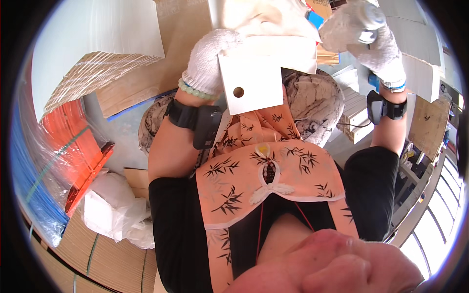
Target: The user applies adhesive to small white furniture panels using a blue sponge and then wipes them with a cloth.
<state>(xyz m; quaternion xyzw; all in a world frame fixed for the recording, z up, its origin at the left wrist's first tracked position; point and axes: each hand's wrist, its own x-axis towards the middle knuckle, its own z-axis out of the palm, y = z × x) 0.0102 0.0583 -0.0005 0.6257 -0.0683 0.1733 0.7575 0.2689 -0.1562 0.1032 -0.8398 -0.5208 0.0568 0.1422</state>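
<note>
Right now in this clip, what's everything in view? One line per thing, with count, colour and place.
card: 1, white with a round hole, top centre, held by the left hand
sheets: 1 wrapped stack, orange and blue, left edge
plastic bag: 1, white, crumpled, lower left
cardboard: several, brown, upper left
boxes: several, white, upper right
apron: 1, orange with bamboo print, centre
wrist devices: 2, black, one per wrist
left hand: white glove, gripping the card
right hand: white glove, closed on a small pale object, unclear
</note>
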